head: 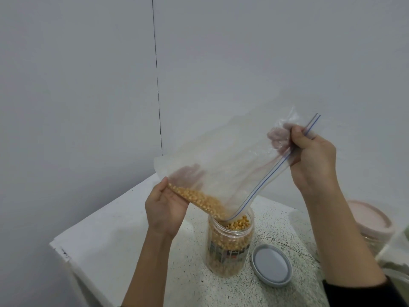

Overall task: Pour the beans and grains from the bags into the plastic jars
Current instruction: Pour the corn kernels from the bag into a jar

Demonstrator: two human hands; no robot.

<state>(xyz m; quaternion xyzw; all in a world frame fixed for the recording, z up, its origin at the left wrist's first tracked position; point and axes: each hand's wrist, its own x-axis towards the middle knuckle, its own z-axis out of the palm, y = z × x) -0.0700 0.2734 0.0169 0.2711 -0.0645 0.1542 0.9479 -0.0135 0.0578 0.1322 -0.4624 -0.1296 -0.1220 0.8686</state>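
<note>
A clear zip bag (pixel 225 160) hangs tilted above a clear plastic jar (pixel 229 247) on the speckled counter. Yellow grains (pixel 199 199) slide along the bag's lower edge into the jar's open mouth, and the jar is nearly full of the same grains. My left hand (pixel 164 209) grips the bag's lower left corner from underneath. My right hand (pixel 309 156) pinches the bag's upper end at the blue zip strip, holding it higher than the left.
The jar's grey lid (pixel 271 264) lies upside down on the counter (pixel 137 235) just right of the jar. A jar with a pink lid (pixel 367 216) stands at the right edge, beside another bag (pixel 396 255). White walls close in behind.
</note>
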